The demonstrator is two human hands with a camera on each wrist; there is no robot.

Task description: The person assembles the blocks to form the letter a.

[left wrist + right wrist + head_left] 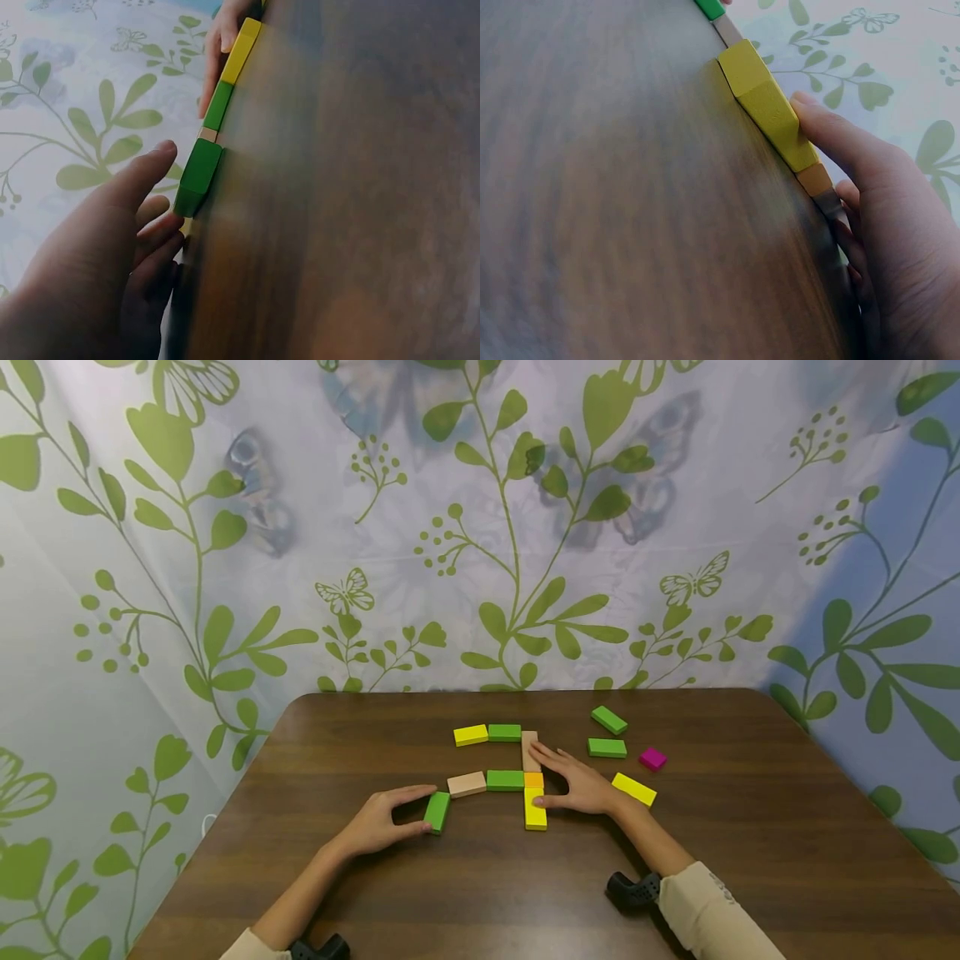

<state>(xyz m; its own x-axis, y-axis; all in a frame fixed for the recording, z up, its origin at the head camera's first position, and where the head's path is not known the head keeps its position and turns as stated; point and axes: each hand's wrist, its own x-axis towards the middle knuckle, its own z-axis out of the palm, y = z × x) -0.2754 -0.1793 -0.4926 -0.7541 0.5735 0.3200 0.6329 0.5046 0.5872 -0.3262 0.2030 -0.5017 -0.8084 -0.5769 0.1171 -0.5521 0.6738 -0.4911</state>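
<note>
Leaf-print cloth [405,547] behind, dark wood surface [420,902] in front. Green block [437,812] at row's left end, angled, just beside a plain block [467,785]; contact unclear. Left hand [375,822]: thumb and index finger apart, one near each end of the green block; cannot tell if clamped. Right hand [581,782]: fingers spread, thumb on yellow block [535,817], fingertips at far plain block [529,739], orange block [533,780] between. Risks: hard left push could skew the row; uneven right pressure could twist that column; right forearm could knock the loose yellow block [634,788].
</note>
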